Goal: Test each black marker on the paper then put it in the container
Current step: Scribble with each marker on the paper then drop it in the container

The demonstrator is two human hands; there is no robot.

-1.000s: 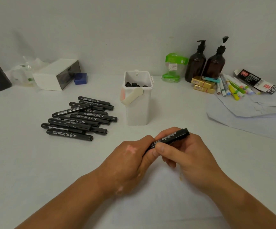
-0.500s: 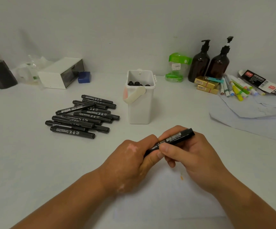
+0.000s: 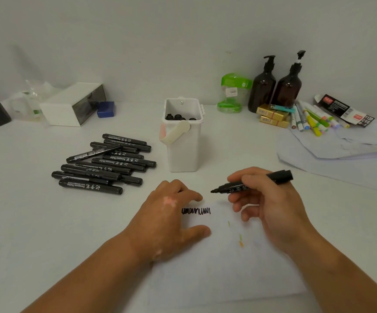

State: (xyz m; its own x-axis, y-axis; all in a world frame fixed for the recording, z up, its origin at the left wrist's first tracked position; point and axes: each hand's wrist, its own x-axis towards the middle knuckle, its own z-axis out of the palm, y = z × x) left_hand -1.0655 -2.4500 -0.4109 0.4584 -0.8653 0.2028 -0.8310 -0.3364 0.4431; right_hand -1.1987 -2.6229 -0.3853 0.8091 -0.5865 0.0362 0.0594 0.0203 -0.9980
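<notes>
A person's right hand (image 3: pixel 271 206), in front of the white container (image 3: pixel 183 152) and a little to its right, holds an uncapped black marker (image 3: pixel 239 186). Its fingers (image 3: pixel 250 177) are curled round the barrel. The tip points left and hangs just above the paper (image 3: pixel 228 267).

The left hand (image 3: pixel 169 213) rests palm down on the sheet directly in front of the container, thumb and forefinger spread. Its other fingers are hidden, so it cannot be told whether they hold the cap. A black zigzag scribble (image 3: pixel 196 211) lies between the spread thumb and forefinger.

Left of the container, a pile of capped markers (image 3: pixel 106 166) lies untested on the surface (image 3: pixel 36 222). A few black ends (image 3: pixel 178 117) show inside the container.

The step in hand appears to be the test stroke. It would go best with the tip lowered onto bare paper just right of the scribble and one short, light line drawn. The left hand should pin the sheet flat, and the tip should stay clear of skin and the surface. The marker should be capped firmly before it goes into the container.
</notes>
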